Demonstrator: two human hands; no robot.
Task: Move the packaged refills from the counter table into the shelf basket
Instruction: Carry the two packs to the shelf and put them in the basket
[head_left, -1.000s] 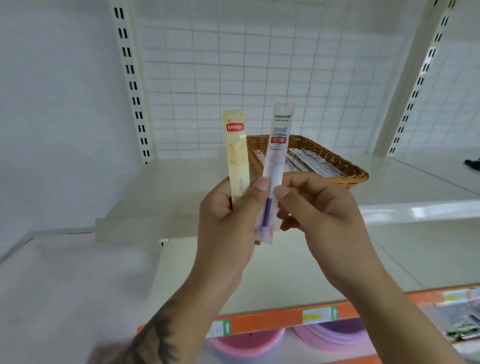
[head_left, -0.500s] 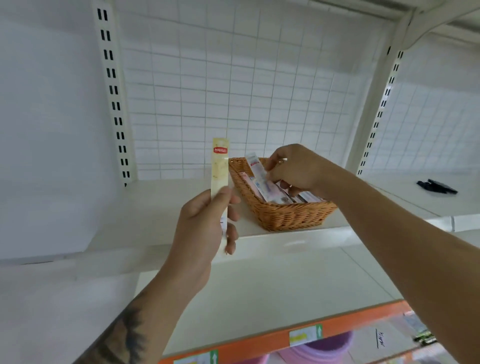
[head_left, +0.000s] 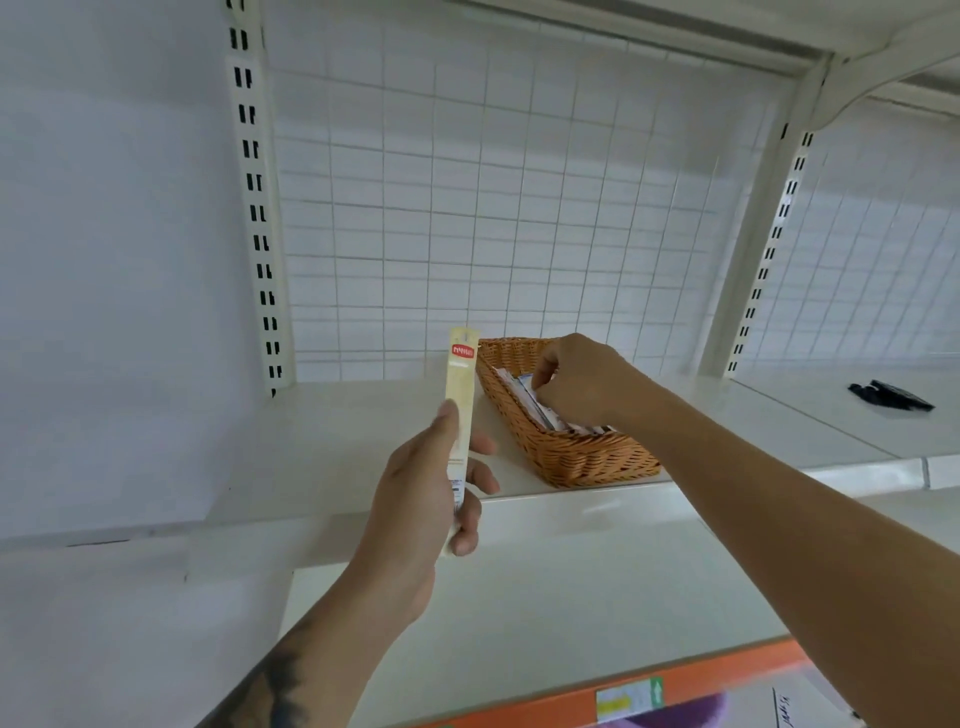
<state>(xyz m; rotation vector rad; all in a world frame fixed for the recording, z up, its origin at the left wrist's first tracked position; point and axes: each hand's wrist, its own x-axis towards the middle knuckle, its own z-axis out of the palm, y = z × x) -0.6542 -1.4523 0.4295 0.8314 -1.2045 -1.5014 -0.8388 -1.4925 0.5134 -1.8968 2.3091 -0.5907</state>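
At centre frame, the left hand (head_left: 415, 499) grips a cream-coloured packaged refill (head_left: 459, 410) upright, just left of the wicker basket (head_left: 582, 457) on the white shelf (head_left: 337, 441). Right of it, the right hand (head_left: 576, 379) reaches into the basket, fingers curled on a white packaged refill (head_left: 530, 397) lying among others.

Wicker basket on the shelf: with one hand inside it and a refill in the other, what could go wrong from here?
1. The wicker basket sits near the shelf's front edge; the right hand pushing packets down could nudge it forward.
2. The left hand holds the yellow refill low on its length, so the tall packet might slip or tip.
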